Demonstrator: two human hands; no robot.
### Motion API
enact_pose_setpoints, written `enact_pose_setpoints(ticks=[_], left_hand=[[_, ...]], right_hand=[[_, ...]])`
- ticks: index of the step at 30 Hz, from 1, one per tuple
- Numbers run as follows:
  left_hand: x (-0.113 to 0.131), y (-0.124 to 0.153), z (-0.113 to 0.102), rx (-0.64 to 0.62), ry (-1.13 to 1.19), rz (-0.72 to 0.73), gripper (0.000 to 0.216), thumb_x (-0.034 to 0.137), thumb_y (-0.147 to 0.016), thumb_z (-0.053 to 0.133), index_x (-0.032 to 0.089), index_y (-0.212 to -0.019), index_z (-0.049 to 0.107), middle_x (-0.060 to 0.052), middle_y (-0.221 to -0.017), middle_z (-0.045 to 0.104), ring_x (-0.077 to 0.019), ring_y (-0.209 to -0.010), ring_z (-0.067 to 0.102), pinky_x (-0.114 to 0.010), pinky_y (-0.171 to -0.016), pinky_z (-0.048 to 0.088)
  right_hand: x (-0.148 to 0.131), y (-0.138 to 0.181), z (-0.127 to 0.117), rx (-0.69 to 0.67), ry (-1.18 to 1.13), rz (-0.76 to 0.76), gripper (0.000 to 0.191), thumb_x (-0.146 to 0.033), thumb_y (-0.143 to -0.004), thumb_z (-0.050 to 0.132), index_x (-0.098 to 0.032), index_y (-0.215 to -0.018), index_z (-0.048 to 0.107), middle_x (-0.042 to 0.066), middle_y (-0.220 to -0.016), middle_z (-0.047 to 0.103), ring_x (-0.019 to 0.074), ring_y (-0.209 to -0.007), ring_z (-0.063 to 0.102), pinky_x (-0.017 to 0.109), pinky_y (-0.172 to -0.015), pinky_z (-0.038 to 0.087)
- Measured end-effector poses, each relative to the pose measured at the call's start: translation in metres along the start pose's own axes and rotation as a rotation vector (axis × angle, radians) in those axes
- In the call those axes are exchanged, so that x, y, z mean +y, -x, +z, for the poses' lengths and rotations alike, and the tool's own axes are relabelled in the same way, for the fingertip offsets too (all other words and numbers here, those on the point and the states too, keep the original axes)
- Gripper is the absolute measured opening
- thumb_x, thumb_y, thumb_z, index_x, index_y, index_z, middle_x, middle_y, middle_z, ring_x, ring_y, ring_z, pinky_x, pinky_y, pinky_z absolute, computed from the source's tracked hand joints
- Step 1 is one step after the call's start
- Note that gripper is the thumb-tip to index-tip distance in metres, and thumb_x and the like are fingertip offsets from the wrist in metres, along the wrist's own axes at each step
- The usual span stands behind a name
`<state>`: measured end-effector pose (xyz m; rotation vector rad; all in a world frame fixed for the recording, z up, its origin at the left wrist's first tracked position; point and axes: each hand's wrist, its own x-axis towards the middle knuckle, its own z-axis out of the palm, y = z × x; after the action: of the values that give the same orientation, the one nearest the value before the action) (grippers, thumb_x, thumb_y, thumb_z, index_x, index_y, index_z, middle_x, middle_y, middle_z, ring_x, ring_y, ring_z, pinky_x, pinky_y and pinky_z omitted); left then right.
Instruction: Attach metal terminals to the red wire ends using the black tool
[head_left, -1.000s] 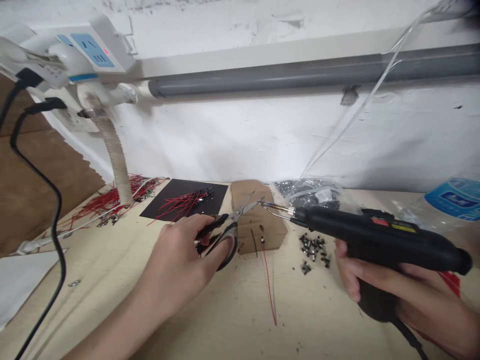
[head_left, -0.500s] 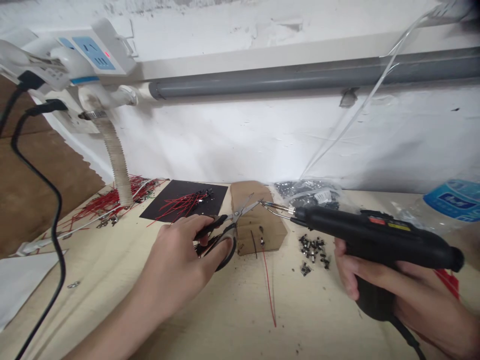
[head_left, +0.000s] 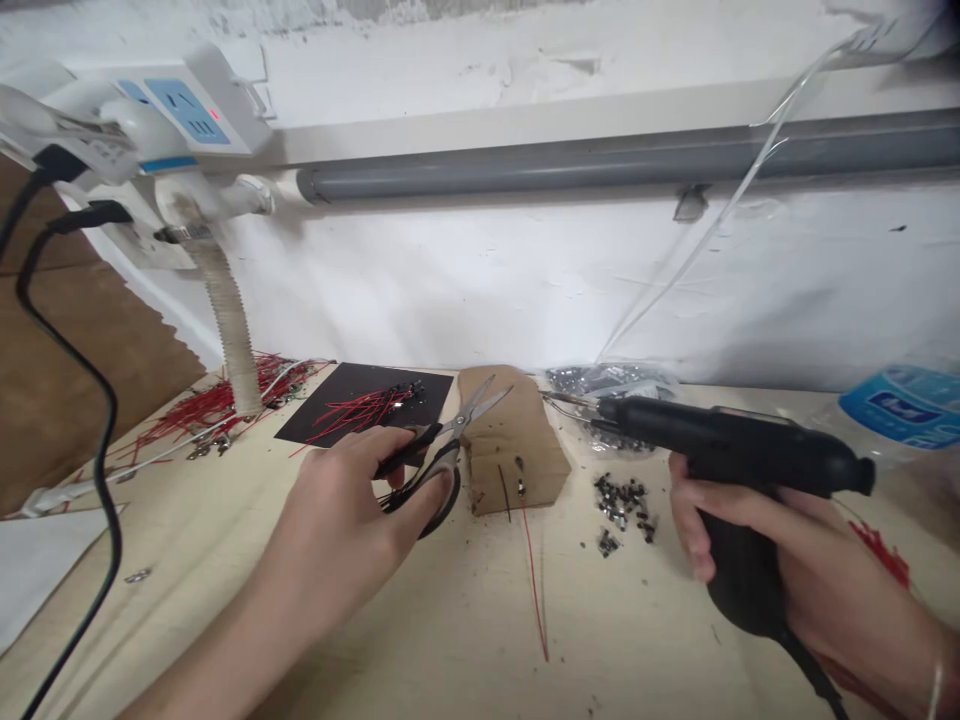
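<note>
My left hand (head_left: 352, 510) is closed on a pair of scissors (head_left: 452, 432), fingers through the black handles, blades slightly apart over a piece of cardboard (head_left: 544, 455). In my right hand (head_left: 817, 570) is a black pistol-shaped soldering gun (head_left: 697, 430), its thin metal tip pointing left, just off the cardboard's right side. On the cardboard's lower part sits a small black-and-silver component (head_left: 521, 487), and a red wire (head_left: 535, 585) runs from it toward me. A short dark strip (head_left: 504, 485) lies beside it.
Loose small components (head_left: 622, 502) lie right of the cardboard, with a plastic bag (head_left: 611, 385) of more behind. Red wires rest on a black sheet (head_left: 300, 415); a red wire pile (head_left: 202, 405) lies farther left. A black cable (head_left: 109, 400) hangs at left. The wall stands behind.
The soldering gun's tip has drawn back to the right, away from the scissor tips. The scissors have shifted slightly left and their blades sit a little differently.
</note>
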<state>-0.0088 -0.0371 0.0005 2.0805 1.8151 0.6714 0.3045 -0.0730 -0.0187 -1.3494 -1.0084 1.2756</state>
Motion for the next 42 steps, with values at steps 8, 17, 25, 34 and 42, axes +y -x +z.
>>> enact_pose_setpoints(ticks=[8, 17, 25, 34, 42], left_hand=[[-0.002, -0.003, 0.003, -0.036, -0.1, -0.023, 0.031, 0.051, -0.091, 0.06, 0.024, -0.099, 0.073, -0.003, -0.087, 0.073, -0.0237, -0.08, 0.064, -0.037, -0.072, 0.042], [0.002, -0.001, 0.005, -0.103, -0.044, 0.081, 0.029, 0.049, -0.093, 0.059, 0.023, -0.098, 0.071, -0.004, -0.085, 0.07, -0.025, -0.083, 0.062, -0.037, -0.073, 0.041], [0.003, 0.0, 0.004, -0.063, -0.008, 0.114, 0.03, 0.05, -0.094, 0.06, 0.022, -0.101, 0.07, -0.004, -0.087, 0.069, -0.0254, -0.086, 0.061, -0.04, -0.077, 0.042], [0.001, 0.0, 0.005, -0.022, -0.026, 0.112, 0.031, 0.049, -0.094, 0.06, 0.022, -0.102, 0.071, -0.004, -0.09, 0.071, -0.0244, -0.085, 0.062, -0.039, -0.075, 0.042], [0.001, -0.005, -0.003, -0.028, 0.081, -0.029, 0.034, 0.052, -0.094, 0.06, 0.022, -0.104, 0.072, -0.002, -0.09, 0.074, -0.0216, -0.073, 0.063, -0.035, -0.066, 0.043]], right_hand=[[0.0, 0.004, -0.004, -0.089, -0.068, -0.026, 0.021, -0.044, -0.08, 0.082, -0.026, -0.084, 0.073, 0.002, -0.054, 0.065, 0.0204, -0.048, 0.057, 0.03, -0.049, 0.045], [-0.005, 0.005, -0.006, -0.182, -0.112, -0.002, 0.024, -0.045, -0.081, 0.079, -0.023, -0.085, 0.072, 0.003, -0.053, 0.066, 0.0195, -0.046, 0.058, 0.029, -0.047, 0.047], [-0.006, 0.003, -0.006, -0.178, -0.192, 0.073, 0.023, -0.044, -0.079, 0.08, -0.022, -0.085, 0.075, 0.003, -0.053, 0.064, 0.0175, -0.043, 0.055, 0.026, -0.043, 0.046], [-0.007, 0.001, -0.002, -0.144, -0.172, 0.068, 0.023, -0.044, -0.079, 0.077, -0.022, -0.082, 0.072, 0.003, -0.05, 0.062, 0.0175, -0.041, 0.052, 0.027, -0.042, 0.043], [-0.004, 0.004, -0.006, -0.105, -0.083, -0.039, 0.022, -0.044, -0.083, 0.078, -0.023, -0.086, 0.071, 0.002, -0.054, 0.064, 0.0187, -0.049, 0.056, 0.029, -0.049, 0.045]])
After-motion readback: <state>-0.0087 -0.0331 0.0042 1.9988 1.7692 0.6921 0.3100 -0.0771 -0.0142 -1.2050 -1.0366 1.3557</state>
